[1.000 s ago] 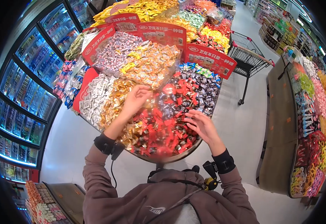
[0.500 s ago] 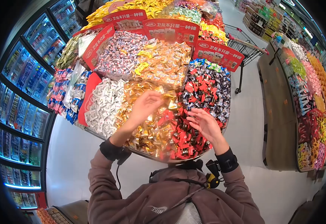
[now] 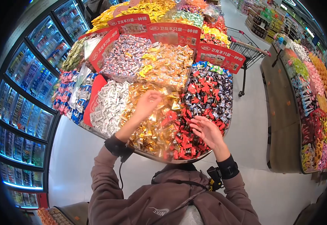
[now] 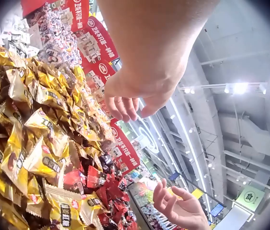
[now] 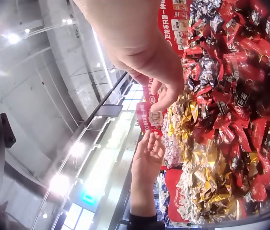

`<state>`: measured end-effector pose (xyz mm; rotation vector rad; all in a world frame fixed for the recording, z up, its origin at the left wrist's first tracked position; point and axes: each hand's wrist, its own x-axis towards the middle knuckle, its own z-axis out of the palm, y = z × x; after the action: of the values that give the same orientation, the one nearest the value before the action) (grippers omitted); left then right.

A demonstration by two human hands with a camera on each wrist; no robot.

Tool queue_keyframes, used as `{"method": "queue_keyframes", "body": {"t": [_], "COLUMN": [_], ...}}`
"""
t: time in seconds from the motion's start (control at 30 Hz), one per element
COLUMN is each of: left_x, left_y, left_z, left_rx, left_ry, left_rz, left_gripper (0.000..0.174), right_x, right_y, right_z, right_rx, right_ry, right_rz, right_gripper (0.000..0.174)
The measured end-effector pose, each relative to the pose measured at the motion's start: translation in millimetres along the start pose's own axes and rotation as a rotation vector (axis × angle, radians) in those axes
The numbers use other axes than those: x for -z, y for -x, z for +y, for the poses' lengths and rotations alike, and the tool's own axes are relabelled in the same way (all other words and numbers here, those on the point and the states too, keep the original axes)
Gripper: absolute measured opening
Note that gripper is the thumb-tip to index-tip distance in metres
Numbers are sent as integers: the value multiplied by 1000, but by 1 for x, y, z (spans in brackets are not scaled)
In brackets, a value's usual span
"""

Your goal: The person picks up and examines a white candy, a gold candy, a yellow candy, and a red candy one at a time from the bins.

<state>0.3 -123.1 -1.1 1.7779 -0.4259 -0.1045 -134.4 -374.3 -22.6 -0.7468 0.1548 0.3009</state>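
Observation:
My left hand hovers over the gold-wrapped candies, its fingers loosely bent and nothing seen in them. To its right, my right hand hangs above the red-and-black wrapped candies, fingers relaxed and apart. In the left wrist view, the left hand is raised beside the gold candies, with the right hand farther off, palm turned up. The right wrist view shows the right hand with drooping fingers beside the red wrappers; below it appears the left hand.
White-wrapped candies fill the stand's left part. Behind are raised clear bins of orange-wrapped candies and red signs. A shopping cart stands beyond the right side. Glass-door fridges line the left; another candy stand is at right.
The head view has shifted, so the candy stand appears farther right than a second ago. Both hands keep much the same pose, hovering over the candies; nothing has been picked up.

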Motion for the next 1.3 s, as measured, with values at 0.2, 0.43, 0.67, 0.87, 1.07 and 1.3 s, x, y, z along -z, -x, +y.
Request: {"method": "queue_keyframes", "body": {"t": [0.2,0.43,0.67,0.87,1.07,1.3], "left_x": [19,48,63,78,95,100], "left_y": [-30,-80,-99,-129,-158,-182], "left_z": [-4,-50,-50,-64,-64,-52], "left_rx": [-83,-182,-211,-296,-357,-409], "left_ry": [-72,-267,-296,-400,-511,-669], "left_rz": [190,510,526,465,341,162], "left_gripper": [19,21,19,19,20,29], "right_x": [3,15,1,-16,-41,-64], "right_y": [9,8,6,-7,-18,-28], "right_z": [-4,2,11,27,44,74], "right_rx": [6,-38,-35,54,116,201], "right_ry": [-1,-13,28,179,176,172], "right_rz": [-7,-3,2,62,142,235], "right_gripper": [31,31,31,28,28,29]}}
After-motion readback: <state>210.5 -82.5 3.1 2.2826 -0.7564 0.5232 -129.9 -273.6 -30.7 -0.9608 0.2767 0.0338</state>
